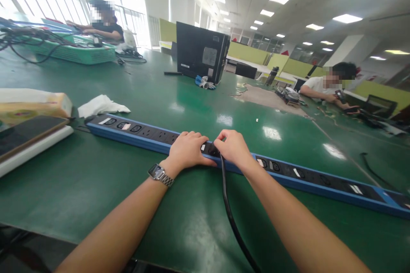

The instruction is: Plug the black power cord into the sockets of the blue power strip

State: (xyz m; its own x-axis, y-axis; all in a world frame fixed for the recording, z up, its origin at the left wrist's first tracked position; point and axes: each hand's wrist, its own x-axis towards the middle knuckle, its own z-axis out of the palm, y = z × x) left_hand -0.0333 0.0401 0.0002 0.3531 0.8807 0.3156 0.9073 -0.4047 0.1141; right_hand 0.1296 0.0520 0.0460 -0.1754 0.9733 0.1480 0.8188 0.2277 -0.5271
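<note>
A long blue and black power strip [288, 172] with several sockets and white labels lies across the green table. My left hand [188, 150], with a metal-banded watch [161, 175] on its wrist, is wrapped over the strip near its middle. Just right of it, my right hand [233, 147] pinches a black plug [214, 149] at one of the sockets. My fingers hide part of the plug, so I cannot tell how deep it sits. From the plug a thick black cable [229, 209] hangs down toward the table's near edge.
A phone [35, 134], a tissue pack [35, 104] and crumpled tissue [102, 106] lie at left. Farther back are a green basket [86, 54] with cables, a black computer case [201, 51] and gloves [205, 82]. Two people sit at the table's far left and right.
</note>
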